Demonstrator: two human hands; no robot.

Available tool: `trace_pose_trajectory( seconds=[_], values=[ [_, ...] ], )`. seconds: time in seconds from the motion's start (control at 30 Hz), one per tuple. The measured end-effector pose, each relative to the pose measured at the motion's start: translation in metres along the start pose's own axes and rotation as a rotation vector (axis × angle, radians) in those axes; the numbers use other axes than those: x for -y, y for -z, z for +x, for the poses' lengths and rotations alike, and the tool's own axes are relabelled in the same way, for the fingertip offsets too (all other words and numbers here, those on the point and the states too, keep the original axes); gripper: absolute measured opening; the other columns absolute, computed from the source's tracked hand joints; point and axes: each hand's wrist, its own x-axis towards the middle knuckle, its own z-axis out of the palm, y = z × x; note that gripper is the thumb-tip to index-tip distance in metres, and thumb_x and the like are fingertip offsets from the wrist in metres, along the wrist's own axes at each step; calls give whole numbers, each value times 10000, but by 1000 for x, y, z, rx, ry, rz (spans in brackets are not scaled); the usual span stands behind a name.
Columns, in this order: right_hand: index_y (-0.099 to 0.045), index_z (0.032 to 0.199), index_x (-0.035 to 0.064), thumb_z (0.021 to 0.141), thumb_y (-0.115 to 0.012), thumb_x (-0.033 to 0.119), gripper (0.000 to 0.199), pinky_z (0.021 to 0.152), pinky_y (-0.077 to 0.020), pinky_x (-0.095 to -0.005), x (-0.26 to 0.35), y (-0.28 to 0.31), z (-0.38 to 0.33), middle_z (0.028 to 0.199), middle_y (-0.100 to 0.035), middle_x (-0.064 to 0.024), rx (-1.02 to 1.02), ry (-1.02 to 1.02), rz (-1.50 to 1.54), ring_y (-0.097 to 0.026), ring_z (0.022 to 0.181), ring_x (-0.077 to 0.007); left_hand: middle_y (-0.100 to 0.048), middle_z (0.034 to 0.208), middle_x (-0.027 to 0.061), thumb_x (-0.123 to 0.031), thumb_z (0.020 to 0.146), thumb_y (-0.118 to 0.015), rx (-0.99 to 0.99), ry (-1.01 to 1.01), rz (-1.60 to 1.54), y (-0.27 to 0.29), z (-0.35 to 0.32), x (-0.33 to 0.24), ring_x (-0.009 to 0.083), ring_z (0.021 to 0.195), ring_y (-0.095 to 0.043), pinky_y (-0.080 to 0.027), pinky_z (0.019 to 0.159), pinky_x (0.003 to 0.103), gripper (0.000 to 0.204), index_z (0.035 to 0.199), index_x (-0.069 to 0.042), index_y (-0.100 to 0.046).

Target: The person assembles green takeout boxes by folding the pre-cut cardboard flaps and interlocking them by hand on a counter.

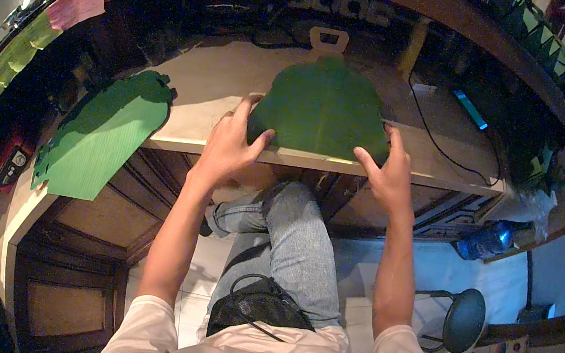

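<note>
Head view: left hand (234, 144) and right hand (391, 172) grip opposite side edges of dark-green shaped sheet (324, 109), at front of pale countertop (200, 99). Lighter-green cut pieces (113, 141) left, phone (470, 109) right. Panelled cabinet doors (65, 303) below; tiled floor (189, 310), round stool (464, 321) right.

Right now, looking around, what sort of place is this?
Perhaps a small home workshop or craft room: there's a wooden worktop above panelled cabinet doors, a green cut-out held near its front edge, and more cut green material to the left.
</note>
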Motion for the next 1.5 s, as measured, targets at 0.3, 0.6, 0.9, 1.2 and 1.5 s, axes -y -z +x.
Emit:
trace_pose_trajectory(
  seconds=[0.3,0.6,0.9,1.2,1.5],
  values=[
    [-465,1445,91,803,-787,175,723,1053,-421,-479,18,-11,3,1333,-565,-205,-24,-41,-495,-523,1255,-413,-683,1073,247,-251,842,-753,161,52,160,-9,18,20,437,973,-663,-529,861,490,616,1369,-31,-524],
    [-382,1526,61,866,-685,235,747,591,-535,-551,64,-113,-55,623,-641,-200,259,159,-390,-649,580,-413,-670,1130,173,-295,870,-718,286,134,131,-2,18,16,391,1011,-663,-528,883,454,479,1311,-129,-634],
    [-416,1531,258,883,-618,181,683,648,-536,-564,23,-64,-57,630,-639,-198,101,11,-479,-664,638,-413,-676,1085,178,-287,869,-723,276,95,114,-1,16,21,387,987,-665,-525,881,441,460,1290,-111,-658],
    [-413,1537,230,895,-620,180,676,668,-527,-523,8,-44,-65,641,-642,-153,-8,-109,-523,-654,644,-397,-674,1076,180,-292,874,-722,260,84,152,-6,17,16,379,976,-669,-526,876,443,477,1311,-119,-642],
    [-410,1539,118,955,-678,265,659,704,-548,-353,-42,-53,-103,1124,-679,-66,-178,-113,307,-639,758,-159,-640,1281,165,-149,828,-785,169,-232,-266,3,-52,-20,335,954,-647,-554,774,416,821,1520,-79,-350]
  ],
)
